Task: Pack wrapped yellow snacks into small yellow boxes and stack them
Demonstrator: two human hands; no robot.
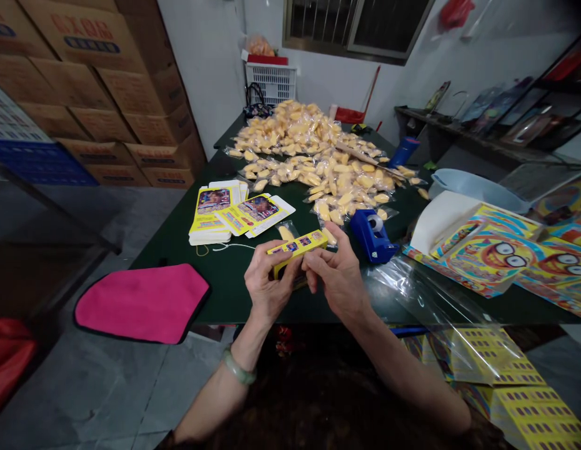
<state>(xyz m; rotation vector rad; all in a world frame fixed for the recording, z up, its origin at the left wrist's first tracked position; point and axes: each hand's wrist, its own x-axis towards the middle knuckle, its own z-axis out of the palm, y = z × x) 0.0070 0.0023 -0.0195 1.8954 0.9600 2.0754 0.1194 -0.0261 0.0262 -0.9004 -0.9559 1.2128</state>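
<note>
Over the table's near edge, my left hand (270,278) grips one end of a small yellow printed carton (297,247). The fingers of my right hand (335,269) close on the carton's other end, at its near side. Just behind the carton lies a wrapped yellow piece (287,232); another yellow piece (328,236) shows by my right fingers. To the left are flat yellow cartons (253,212) in a stack. A blue tape dispenser (372,236) stands right of my hands. Whether anything is inside the carton is hidden.
A big heap of wrapped yellow pieces (313,150) covers the far table. Clear plastic film (426,294) and printed display boxes (496,256) lie right, near a pale blue basin (478,187). A pink cloth (140,303) overhangs the left edge. Brown boxes (107,94) are stacked behind.
</note>
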